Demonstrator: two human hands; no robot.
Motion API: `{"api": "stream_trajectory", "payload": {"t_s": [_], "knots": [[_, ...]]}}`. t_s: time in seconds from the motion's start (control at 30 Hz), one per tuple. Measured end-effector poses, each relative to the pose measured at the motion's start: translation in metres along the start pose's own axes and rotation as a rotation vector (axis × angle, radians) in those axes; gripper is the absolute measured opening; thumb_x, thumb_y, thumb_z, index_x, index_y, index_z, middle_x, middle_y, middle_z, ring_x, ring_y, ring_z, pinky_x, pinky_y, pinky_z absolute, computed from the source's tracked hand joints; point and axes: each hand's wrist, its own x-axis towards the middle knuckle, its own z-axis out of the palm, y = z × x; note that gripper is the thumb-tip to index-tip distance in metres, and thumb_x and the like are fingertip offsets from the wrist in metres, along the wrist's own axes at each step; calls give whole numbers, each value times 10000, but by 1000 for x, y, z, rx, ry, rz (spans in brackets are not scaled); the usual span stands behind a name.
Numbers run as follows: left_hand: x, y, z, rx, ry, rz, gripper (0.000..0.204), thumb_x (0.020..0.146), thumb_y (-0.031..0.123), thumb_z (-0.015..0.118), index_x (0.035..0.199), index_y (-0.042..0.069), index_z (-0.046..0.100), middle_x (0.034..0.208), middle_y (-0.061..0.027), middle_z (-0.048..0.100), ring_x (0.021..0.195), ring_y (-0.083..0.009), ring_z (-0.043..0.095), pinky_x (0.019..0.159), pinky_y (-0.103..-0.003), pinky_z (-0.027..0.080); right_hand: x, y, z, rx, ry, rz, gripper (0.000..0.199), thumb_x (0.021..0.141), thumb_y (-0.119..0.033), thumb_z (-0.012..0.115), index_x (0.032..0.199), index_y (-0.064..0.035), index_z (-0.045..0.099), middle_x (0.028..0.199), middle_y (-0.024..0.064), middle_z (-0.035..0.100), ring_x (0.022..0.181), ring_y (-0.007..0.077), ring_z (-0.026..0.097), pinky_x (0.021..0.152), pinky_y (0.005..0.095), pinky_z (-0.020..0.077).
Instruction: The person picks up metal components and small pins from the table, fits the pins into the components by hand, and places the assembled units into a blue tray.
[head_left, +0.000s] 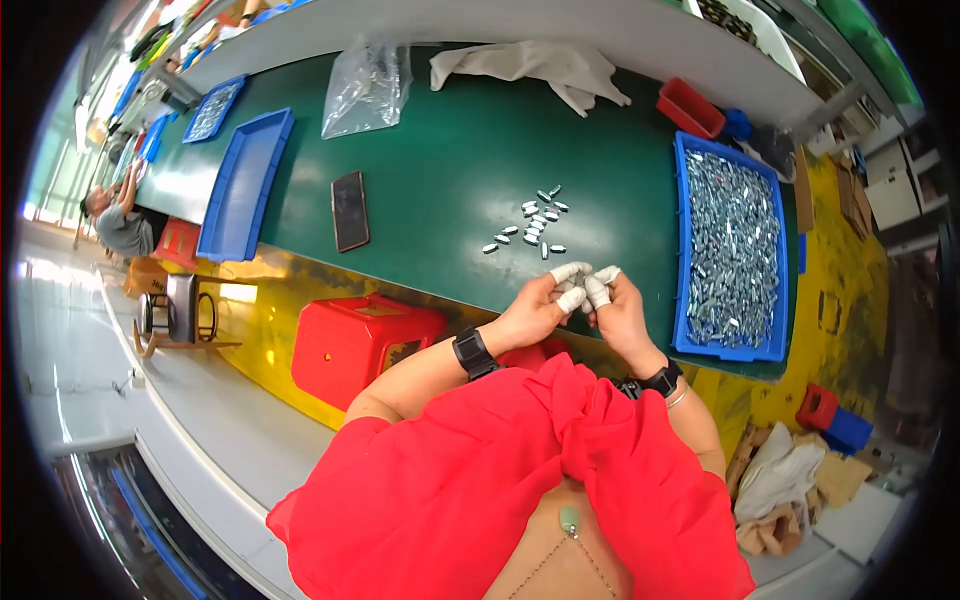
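Observation:
My left hand (537,312) and my right hand (622,318) meet at the front edge of the green table (430,200). White coverings wrap several fingertips. The fingers of both hands are pinched together, and whatever lies between them is hidden. Just beyond them, a loose group of small shiny metal parts (538,226) lies scattered on the table. To the right of my hands stands a blue tray (683,250) filled with many similar small silver metal parts (735,245).
A phone (350,211), an empty blue tray (240,190) and a clear plastic bag (367,90) lie to the left. White cloth (530,66) and a red bin (690,108) sit at the back. A red stool (350,345) stands below the table edge. A person (122,222) sits far left.

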Motion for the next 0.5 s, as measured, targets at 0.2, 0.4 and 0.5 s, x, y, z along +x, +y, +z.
{"api": "stream_trajectory", "payload": {"t_s": [0.2,0.4,0.5], "knots": [[18,-13,-46,-317,22,-304,364,925,162,455,1250,8,396,839,-45,552,608,-90,480,577,-223,428,0,1,-3,-324,252,-296,115,894,-138,524,859,-33,490,724,17,526,596,78,457,541,219,406],[-3,-16,-136,-286,183,-353,350,905,120,469,1236,22,406,899,-44,546,660,-97,502,616,-228,458,11,-5,-81,-811,816,-319,110,831,-82,566,924,-23,552,856,106,584,781,197,556,727,302,448],[-3,-11,-148,-243,204,-339,357,887,81,479,1234,29,411,927,-40,539,690,-96,506,636,-228,464,24,8,-88,-1264,879,-419,148,812,-72,564,946,-19,599,921,148,609,824,269,589,758,325,455]]}}
